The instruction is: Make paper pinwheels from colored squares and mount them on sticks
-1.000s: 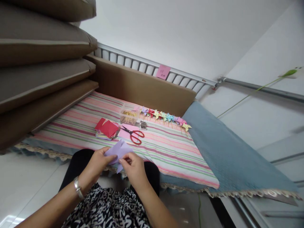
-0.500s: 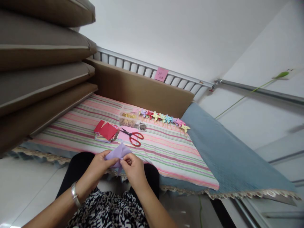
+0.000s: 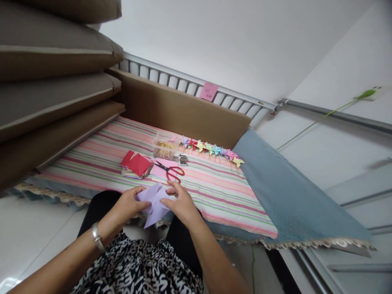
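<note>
A folded purple paper pinwheel (image 3: pixel 153 196), its points fanned out, is held above my lap. My left hand (image 3: pixel 132 203) pinches it at the left, thumb on top and fingers partly hidden beneath. At its right edge, my right hand (image 3: pixel 181 202) has the fingers spread, with the thumb touching the paper. Just beyond lie red-handled scissors (image 3: pixel 171 170) on a pink paper sheet (image 3: pixel 161 169). Left of them sits a stack of coloured paper (image 3: pixel 137 164), red on top. Finished paper pinwheels (image 3: pixel 217 151) on sticks form a row farther back.
A clear plastic box (image 3: pixel 165 147) of thin sticks stands behind the scissors, with a small metal item (image 3: pixel 183 159) beside it. Large brown cushions (image 3: pixel 58 90) rise at the left. A brown board (image 3: pixel 183 110) closes off the back of the striped cloth (image 3: pixel 226 200).
My right hand has loosened from its pinch at the pinwheel's middle and moved to the right with fingers spreading. The purple paper now shows more of its folded blades.
</note>
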`<action>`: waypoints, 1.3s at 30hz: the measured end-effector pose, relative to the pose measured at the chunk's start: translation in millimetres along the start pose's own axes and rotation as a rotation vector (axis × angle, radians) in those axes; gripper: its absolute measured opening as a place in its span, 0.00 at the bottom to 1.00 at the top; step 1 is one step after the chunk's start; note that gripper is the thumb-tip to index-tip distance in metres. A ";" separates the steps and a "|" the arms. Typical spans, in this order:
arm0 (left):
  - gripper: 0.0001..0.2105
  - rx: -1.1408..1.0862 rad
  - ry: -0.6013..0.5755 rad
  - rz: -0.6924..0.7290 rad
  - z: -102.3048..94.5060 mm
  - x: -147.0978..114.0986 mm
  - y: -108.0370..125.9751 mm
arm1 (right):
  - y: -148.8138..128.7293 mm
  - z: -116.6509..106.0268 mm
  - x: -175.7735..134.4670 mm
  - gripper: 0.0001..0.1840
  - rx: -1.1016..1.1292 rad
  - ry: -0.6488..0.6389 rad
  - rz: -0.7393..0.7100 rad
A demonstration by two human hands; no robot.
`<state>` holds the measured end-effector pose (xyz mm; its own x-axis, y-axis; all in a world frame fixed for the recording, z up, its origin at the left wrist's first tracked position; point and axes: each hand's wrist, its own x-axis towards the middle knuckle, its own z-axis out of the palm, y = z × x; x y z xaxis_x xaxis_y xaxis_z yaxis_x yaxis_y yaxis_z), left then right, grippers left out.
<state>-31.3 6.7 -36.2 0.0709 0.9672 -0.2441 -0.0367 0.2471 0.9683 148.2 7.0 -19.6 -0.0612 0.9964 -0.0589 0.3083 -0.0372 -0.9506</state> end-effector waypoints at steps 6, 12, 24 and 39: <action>0.18 0.005 -0.094 -0.042 2.3 -0.4 -2.0 | 7.4 7.2 13.8 0.30 0.225 -0.274 0.152; 0.18 -0.003 -0.102 -0.080 2.7 1.8 -0.6 | 13.3 13.7 14.7 0.26 0.253 -0.233 0.146; 0.13 -0.481 -0.219 -0.113 12.7 -9.5 -13.9 | 19.4 29.0 14.2 0.26 0.466 0.009 0.071; 0.15 -0.376 0.018 -0.165 7.5 3.6 -18.0 | 31.2 28.2 -6.5 0.31 0.106 0.182 -0.159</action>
<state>-22.9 5.3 -54.1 0.0886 0.9129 -0.3985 -0.3888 0.4000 0.8300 131.4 -2.8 -57.5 0.0738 0.9874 0.1403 0.2068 0.1225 -0.9707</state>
